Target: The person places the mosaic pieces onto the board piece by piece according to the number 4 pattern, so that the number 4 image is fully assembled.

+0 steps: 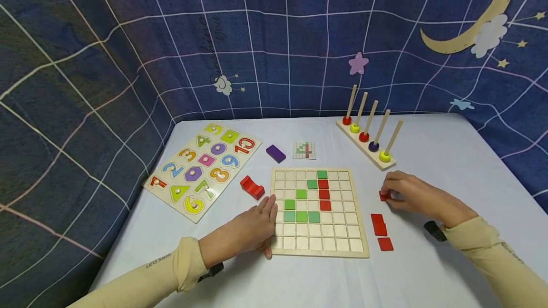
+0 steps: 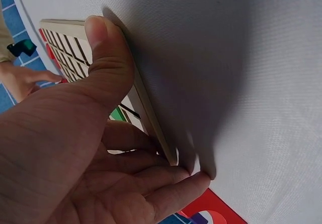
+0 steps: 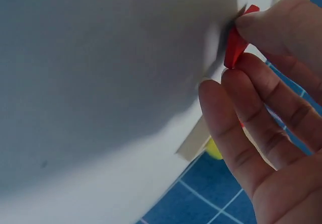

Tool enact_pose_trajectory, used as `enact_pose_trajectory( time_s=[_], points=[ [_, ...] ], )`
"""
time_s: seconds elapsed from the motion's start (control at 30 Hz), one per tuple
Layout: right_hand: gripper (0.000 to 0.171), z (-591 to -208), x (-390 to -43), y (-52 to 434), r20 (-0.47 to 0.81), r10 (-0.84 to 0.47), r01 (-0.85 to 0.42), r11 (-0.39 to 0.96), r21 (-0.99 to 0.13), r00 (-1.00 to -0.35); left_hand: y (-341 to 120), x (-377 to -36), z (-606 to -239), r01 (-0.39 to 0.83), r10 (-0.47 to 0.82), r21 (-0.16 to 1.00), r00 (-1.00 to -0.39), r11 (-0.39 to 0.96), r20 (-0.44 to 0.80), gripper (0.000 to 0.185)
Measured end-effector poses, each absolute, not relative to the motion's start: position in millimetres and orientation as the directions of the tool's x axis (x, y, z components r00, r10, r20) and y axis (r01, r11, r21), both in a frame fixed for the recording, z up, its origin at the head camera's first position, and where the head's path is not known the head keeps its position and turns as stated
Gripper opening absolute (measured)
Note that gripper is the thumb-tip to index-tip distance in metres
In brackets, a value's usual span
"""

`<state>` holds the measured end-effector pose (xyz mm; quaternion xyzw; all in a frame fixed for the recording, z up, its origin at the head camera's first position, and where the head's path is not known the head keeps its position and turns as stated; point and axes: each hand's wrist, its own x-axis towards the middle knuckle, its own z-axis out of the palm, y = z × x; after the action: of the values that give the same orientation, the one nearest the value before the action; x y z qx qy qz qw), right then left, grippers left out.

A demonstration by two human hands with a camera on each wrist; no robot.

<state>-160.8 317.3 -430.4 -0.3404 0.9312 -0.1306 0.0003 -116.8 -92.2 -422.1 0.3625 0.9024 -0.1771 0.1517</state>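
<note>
A wooden grid board (image 1: 318,239) lies in the middle of the white table, with several green tiles (image 1: 301,216) and a column of red tiles (image 1: 324,195) set in its squares. My left hand (image 1: 261,225) rests flat against the board's left edge. In the left wrist view the thumb (image 2: 103,48) lies along the board's rim (image 2: 148,113) and the fingers (image 2: 166,176) touch its side. Right of the board, my right hand (image 1: 400,194) pinches a small red tile (image 1: 382,196) on the table. The right wrist view shows this red tile (image 3: 235,45) tilted between thumb and fingers (image 3: 251,93).
Loose red tiles (image 1: 379,225) lie right of the board. A number puzzle (image 1: 201,168) sits at the left, a red block (image 1: 251,187) and a purple block (image 1: 276,153) near it, a pattern card (image 1: 304,150) behind the board, and a peg rack with rings (image 1: 368,139) at the back right.
</note>
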Motion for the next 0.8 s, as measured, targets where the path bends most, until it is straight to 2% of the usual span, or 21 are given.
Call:
enact_pose_trajectory(
  time_s=[0.13, 0.33, 0.63, 0.8],
  points=[
    [0.022, -427.6, -158.8, 309.3, 0.146, -0.667, -0.679, 0.687, -0.259, -0.731, -92.0, -117.2, -423.0, 0.711, 0.600, -0.222, -0.690, 0.667, -0.406, 0.093],
    [0.018, -422.0, -155.7, 280.7, 0.098, -0.697, -0.687, 0.658, -0.307, -0.711, -92.4, -117.1, -422.5, 0.711, 0.601, -0.226, -0.690, 0.665, -0.402, 0.090],
    [0.012, -421.4, -150.5, 227.8, 0.158, -0.769, -0.756, 0.531, -0.383, -0.620, -92.7, -117.2, -423.2, 0.712, 0.601, -0.221, -0.689, 0.666, -0.405, 0.092],
    [0.012, -423.2, -147.0, 202.4, 0.178, -0.785, -0.780, 0.508, -0.365, -0.594, -93.3, -117.9, -423.4, 0.714, 0.606, -0.207, -0.686, 0.669, -0.403, 0.094]
  ],
)
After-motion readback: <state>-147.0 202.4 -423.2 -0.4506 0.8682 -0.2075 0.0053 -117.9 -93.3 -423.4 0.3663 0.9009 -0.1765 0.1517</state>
